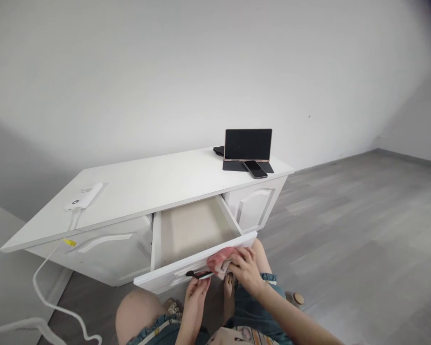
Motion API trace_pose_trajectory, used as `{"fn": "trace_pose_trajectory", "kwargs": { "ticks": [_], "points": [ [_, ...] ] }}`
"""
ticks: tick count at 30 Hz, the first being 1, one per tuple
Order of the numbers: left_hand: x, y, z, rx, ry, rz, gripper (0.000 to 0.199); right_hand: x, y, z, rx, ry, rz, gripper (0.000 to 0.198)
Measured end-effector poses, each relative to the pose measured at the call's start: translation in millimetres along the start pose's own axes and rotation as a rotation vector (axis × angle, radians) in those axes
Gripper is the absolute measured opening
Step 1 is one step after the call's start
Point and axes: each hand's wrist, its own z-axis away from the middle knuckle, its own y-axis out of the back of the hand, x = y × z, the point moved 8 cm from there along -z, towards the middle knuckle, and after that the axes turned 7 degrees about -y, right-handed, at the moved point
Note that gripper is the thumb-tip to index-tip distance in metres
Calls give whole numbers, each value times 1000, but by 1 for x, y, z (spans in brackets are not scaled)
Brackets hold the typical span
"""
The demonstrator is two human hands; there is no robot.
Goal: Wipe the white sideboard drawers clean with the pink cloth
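Observation:
A white drawer (197, 269) is pulled out of the cabinet, and its pale inside shows bare. My left hand (197, 294) is at the lower part of the drawer front, its fingers closed at the black drawer handle (200, 274); part of the grip is hidden. With my right hand (246, 269) I hold a pink and white cloth (221, 261) against the right part of the drawer front. The cloth is bunched under my fingers and slightly blurred.
On the white cabinet top (147, 184) stand a tablet (247, 143) in a dark cover, a phone (255, 169) and a black folded item (219, 151). At left lies a white power strip (84, 197) whose cable (45, 297) hangs down. My knees flank the drawer.

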Motion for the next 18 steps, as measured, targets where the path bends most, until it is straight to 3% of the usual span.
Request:
{"fn": "trace_pose_trajectory", "kwargs": {
  "ticks": [3,6,12,18],
  "points": [
    [-15,2,0,-70,91,98,24,41,19,13,27,-150,23,23],
    [-17,-2,1,-113,118,164,24,61,19,29,77,-284,-31,25],
    [-13,-3,4,-31,185,130,32,68,-37,81,177,-752,-292,19],
    [-6,-3,3,46,108,91,31,49,-79,105,189,-1124,-557,39]
  ]
}}
